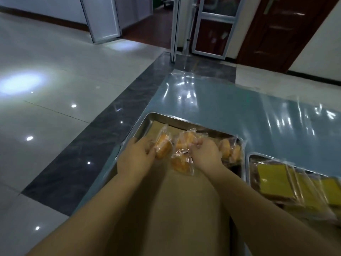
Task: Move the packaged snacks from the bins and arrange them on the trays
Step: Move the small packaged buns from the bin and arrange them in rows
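A steel tray (147, 118) lined with brown paper lies on the table's left end. Over it, my left hand (137, 154) grips an orange cake in a clear wrapper (163, 145). My right hand (206, 153) holds a bunch of the same wrapped cakes (184, 140), and one cake (181, 163) hangs or lies just below it. More wrapped cakes (229, 150) rest at the tray's far right corner. A second steel tray (249, 163) to the right holds yellow packaged snacks (273, 177) laid in overlapping rows. No bins are in view.
The table (230, 111) has a glossy blue-grey top, bare beyond the trays. Its left edge drops to a shiny tiled floor (55, 89) with a dark border strip. Glass door frames (212, 26) and a brown wooden door (280, 30) stand at the back.
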Motion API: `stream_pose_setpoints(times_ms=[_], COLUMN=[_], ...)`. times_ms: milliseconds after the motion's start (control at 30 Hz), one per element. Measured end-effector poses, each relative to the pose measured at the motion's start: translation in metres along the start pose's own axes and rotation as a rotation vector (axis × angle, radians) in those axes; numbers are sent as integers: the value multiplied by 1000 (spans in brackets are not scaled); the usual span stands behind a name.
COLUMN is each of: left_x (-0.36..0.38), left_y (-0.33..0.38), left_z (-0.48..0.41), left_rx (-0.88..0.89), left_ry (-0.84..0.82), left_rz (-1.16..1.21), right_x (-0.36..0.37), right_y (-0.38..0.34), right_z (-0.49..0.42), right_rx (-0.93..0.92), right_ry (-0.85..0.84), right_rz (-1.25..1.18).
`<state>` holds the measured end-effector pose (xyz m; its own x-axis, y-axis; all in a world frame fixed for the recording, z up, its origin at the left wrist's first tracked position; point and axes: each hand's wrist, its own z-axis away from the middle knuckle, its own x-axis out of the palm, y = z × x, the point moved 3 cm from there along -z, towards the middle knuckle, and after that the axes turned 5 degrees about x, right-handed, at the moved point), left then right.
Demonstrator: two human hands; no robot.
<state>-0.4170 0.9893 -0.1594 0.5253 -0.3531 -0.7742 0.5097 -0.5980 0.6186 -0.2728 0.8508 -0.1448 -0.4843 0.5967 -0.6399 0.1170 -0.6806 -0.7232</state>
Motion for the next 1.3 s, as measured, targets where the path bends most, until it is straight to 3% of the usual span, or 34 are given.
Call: stream_pose_setpoints(times_ms=[367, 633, 900, 1300], left_x=[78, 61, 13, 7], left_y=[-26, -20, 9, 132], left_z=[-79, -78, -18, 143], left_rx=[139, 163, 118, 448], left_ry=[-39, -81, -32, -214], left_rz=[-26, -6, -116, -196], right_x=[36, 30, -33, -153], right_y=[6, 8, 6, 96], right_z=[-85, -76, -6, 164], right_rx=[87, 43, -120, -352], right_ry=[-77, -58, 59, 142], right_rz=[101, 138, 321, 658])
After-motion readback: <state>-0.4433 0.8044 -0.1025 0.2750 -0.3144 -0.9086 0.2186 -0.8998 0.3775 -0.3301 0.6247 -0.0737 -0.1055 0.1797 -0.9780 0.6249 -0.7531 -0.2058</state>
